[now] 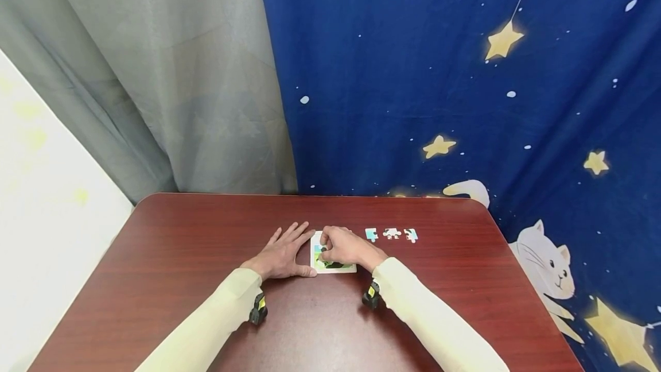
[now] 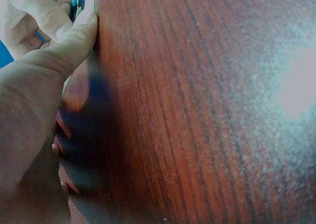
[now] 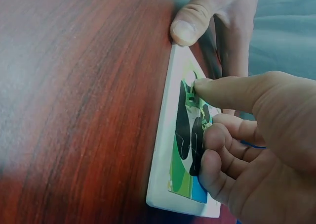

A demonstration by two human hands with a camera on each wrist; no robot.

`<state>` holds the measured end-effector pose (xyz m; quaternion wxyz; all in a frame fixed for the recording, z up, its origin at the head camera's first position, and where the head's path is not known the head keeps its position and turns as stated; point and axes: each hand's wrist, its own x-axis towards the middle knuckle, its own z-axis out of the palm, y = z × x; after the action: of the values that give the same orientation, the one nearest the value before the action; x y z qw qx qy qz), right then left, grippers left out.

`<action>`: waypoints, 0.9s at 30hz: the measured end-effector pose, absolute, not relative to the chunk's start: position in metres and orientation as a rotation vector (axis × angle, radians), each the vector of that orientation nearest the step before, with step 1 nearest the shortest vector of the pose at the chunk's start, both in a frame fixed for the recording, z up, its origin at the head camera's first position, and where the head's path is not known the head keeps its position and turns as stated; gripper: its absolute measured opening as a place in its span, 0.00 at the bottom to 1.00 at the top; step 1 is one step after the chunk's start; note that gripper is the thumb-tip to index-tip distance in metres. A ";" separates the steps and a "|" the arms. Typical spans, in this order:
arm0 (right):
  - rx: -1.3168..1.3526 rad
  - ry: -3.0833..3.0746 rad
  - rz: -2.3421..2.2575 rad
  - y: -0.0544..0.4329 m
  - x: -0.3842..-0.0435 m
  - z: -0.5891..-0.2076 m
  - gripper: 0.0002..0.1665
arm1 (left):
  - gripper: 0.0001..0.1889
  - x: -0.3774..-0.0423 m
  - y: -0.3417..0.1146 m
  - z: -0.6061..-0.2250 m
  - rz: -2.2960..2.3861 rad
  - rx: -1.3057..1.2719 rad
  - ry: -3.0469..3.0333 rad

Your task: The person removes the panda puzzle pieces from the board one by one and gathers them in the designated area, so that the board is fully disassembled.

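A small white-framed jigsaw puzzle (image 1: 334, 271) with a green, blue and black picture lies flat on the table. My left hand (image 1: 281, 257) is spread beside it, its thumb at the near left corner and its index fingertip by the far left one. Over the picture, my right hand (image 1: 343, 245) curls its fingers and pinches a small puzzle piece (image 3: 191, 98) between thumb and fingers, low against the puzzle. Part of that piece is hidden by the fingers. In the right wrist view, the left thumb (image 3: 184, 32) presses the end of the white frame (image 3: 160, 150).
To the right of the puzzle lie three loose pieces in a row: a light blue one (image 1: 371, 235), a mostly white one (image 1: 392, 233) and a multicoloured one (image 1: 411, 235). The reddish-brown table (image 1: 196, 234) ends at grey (image 1: 222, 85) and blue starry curtains (image 1: 392, 73).
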<state>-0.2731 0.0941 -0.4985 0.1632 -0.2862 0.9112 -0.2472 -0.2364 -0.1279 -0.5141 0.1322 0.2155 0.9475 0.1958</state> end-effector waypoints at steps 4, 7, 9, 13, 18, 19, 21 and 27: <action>-0.796 2.601 -0.704 0.094 -0.273 -0.498 0.19 | 0.55 -0.237 -0.128 -0.515 0.576 0.621 2.747; -0.772 2.594 -0.728 0.094 -0.272 -0.498 0.19 | 0.55 -0.236 -0.127 -0.514 0.584 0.618 2.743; -0.757 2.587 -0.748 0.094 -0.271 -0.498 0.19 | 0.54 -0.236 -0.127 -0.514 0.591 0.619 2.739; -0.746 2.589 -0.784 0.095 -0.270 -0.500 0.20 | 0.55 -0.236 -0.127 -0.514 0.581 0.614 2.733; -0.759 2.624 -0.818 0.096 -0.267 -0.502 0.22 | 0.55 -0.236 -0.126 -0.514 0.571 0.608 2.739; -0.758 2.635 -0.822 0.097 -0.266 -0.503 0.22 | 0.55 -0.236 -0.126 -0.514 0.571 0.609 2.740; -0.755 2.652 -0.834 0.097 -0.264 -0.506 0.22 | 0.55 -0.236 -0.126 -0.515 0.570 0.612 2.740; -0.749 2.674 -0.894 0.097 -0.259 -0.513 0.25 | 0.55 -0.237 -0.127 -0.514 0.588 0.617 2.740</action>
<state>-0.2589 0.0967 -0.5132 0.1120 -0.2553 0.9107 -0.3047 -0.2365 -0.1273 -0.5138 0.1356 0.2131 0.9460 0.2032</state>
